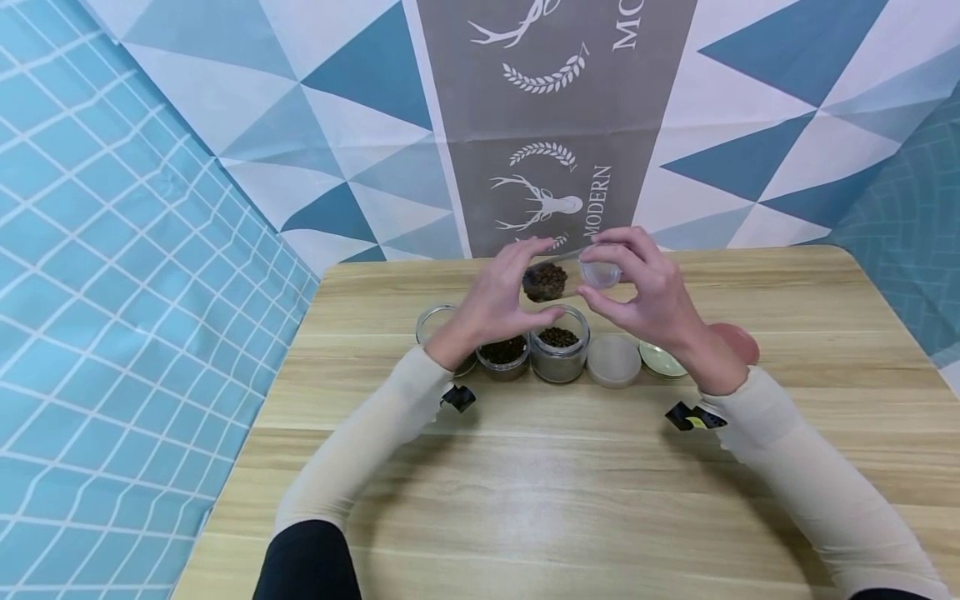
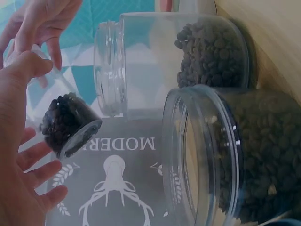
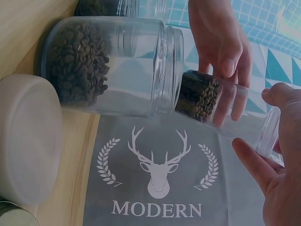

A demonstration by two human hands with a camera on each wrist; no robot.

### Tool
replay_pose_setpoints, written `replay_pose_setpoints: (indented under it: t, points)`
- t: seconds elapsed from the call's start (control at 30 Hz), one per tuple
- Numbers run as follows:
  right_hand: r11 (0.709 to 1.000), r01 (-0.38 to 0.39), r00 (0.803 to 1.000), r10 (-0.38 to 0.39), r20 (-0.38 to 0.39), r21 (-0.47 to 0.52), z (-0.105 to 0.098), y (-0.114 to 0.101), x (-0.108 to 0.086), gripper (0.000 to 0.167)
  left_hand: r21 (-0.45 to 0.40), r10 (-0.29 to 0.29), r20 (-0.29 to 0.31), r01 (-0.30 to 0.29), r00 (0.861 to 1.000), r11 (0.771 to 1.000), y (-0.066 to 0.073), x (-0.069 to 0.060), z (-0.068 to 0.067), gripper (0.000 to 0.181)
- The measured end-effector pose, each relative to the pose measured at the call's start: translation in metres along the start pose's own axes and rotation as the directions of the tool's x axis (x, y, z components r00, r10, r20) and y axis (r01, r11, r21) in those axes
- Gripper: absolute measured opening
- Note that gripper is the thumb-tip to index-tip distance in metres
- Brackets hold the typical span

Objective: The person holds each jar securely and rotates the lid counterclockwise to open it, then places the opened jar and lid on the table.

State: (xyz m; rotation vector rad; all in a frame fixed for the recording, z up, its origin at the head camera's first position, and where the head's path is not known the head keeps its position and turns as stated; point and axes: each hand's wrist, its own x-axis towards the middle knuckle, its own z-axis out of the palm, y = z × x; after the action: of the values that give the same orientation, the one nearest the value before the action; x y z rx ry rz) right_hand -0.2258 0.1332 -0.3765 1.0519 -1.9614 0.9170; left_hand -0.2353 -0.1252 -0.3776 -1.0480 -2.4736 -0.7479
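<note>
A small clear jar [image 1: 546, 282] with dark beans at its bottom is held tilted above the row of jars. My left hand [image 1: 495, 296] grips its body, with thumb and fingers on opposite sides in the right wrist view. At the other end, my right hand [image 1: 648, 292] holds the clear capped end [image 3: 269, 132] between thumb and fingers. Whether the cap is loose cannot be told. The beans [image 2: 63, 120] lie toward the end away from my right hand. Below the hands stands an open glass jar [image 1: 558, 369] partly filled with beans.
Beside it is a second open jar [image 1: 504, 372] of dark beans, with another jar [image 1: 433, 318] partly hidden by my left wrist. To the right lie a whitish lid [image 1: 613, 361], a pale green round lid [image 1: 662, 362] and a red one [image 1: 737, 342]. A patterned cloth hangs behind the table.
</note>
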Motion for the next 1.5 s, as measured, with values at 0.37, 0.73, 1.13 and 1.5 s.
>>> replay_pose_setpoints:
  t: [0.37, 0.73, 1.13, 1.5]
  points:
    - [0.999, 0.008, 0.999, -0.006, -0.040, 0.049, 0.005, -0.001, 0.001, 0.039, 0.016, 0.012, -0.033, -0.012, 0.999, 1.000, 0.000, 0.009, 0.010, 0.093]
    - [0.997, 0.030, 0.999, -0.029, -0.016, 0.078, 0.007, -0.006, 0.001, 0.037, 0.003, -0.026, -0.030, 0.026, 0.999, 1.000, 0.003, 0.015, 0.017, 0.090]
    - [0.983, 0.078, 0.995, -0.065, -0.081, 0.166, 0.013, -0.010, 0.002, 0.036, -0.009, -0.034, -0.029, 0.033, 0.999, 0.999, 0.010, 0.017, 0.016, 0.086]
    - [0.985, 0.061, 0.997, -0.054, -0.047, 0.162, 0.012, -0.011, 0.002, 0.040, -0.003, -0.018, -0.040, 0.017, 0.999, 1.000, 0.011, 0.016, 0.016, 0.079]
